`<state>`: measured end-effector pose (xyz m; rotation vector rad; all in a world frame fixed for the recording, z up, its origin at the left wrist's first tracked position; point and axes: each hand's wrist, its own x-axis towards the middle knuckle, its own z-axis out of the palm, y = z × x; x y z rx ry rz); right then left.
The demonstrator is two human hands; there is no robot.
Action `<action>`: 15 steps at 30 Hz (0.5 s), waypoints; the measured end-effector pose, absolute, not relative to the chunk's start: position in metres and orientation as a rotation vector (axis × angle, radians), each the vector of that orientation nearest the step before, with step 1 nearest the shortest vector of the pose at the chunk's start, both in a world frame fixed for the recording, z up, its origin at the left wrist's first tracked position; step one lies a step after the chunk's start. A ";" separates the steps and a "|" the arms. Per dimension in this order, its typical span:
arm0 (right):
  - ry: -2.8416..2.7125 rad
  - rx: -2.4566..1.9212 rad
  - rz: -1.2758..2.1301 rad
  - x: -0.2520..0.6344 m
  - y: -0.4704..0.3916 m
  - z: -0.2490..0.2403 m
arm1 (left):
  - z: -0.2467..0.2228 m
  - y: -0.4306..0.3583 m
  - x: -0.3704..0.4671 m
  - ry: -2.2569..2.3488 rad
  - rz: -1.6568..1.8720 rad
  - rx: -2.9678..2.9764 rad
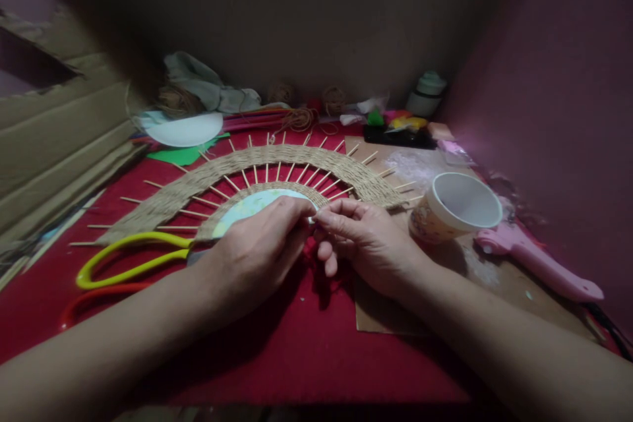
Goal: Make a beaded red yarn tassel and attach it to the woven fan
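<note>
Woven arch [267, 156] runs left-right, crown pointing far, just beyond our left hand [264, 244] and right hand [368, 237]; fingertips pinched narrow, can't tell if anything's held.

The left hand [262, 241] and right hand [370, 237] meet fingers to fingers (anything between is hard to see), woven arch [237, 159] behind, cup [435, 214] nearby.

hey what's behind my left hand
A pale blue panel rimmed with weaving shows beyond the left hand; part of the panel and whatever lies directly beneath the hand are covered.
</note>
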<state>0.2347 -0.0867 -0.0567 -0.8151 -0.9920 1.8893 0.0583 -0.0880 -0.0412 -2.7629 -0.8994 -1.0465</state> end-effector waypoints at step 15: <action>-0.979 -0.810 1.904 0.234 -0.086 -0.057 | -0.042 -0.090 0.055 -0.887 -1.053 -2.819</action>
